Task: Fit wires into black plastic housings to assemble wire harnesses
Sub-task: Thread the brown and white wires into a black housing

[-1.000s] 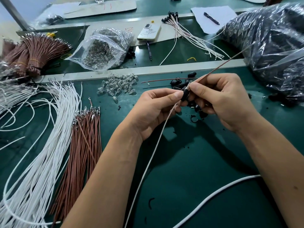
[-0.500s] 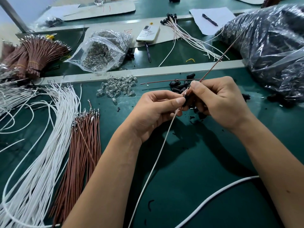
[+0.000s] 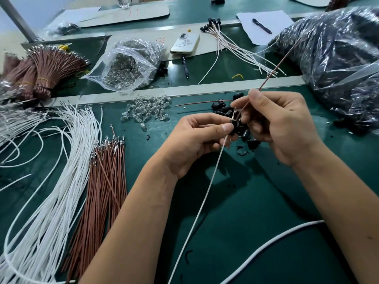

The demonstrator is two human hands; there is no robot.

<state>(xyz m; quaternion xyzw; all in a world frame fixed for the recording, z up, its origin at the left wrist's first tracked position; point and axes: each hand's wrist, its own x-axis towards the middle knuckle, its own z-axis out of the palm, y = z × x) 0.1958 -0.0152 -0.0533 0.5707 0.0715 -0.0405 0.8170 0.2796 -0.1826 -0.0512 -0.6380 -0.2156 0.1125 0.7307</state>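
- Pinching a black plastic housing between thumb and curled fingers, the left hand holds it above the green surface; a white wire trails from it toward the viewer.
- The right hand has thumb and fingers clamped together on a brown wire, whose lower end meets the housing while the rest slants up and away to the right.
- Loose black housings lie on the surface just behind and under the hands, partly hidden by the fingers.
- A heap of clear bulbs sits left of them, with a single brown lead beside it.
- Further left lie brown terminated wires and a sweep of white wires.
- Beyond the grey rail: a clear bag of bulbs, a phone, finished harnesses, bundled brown wires.
- A large plastic bag of dark parts fills the right.
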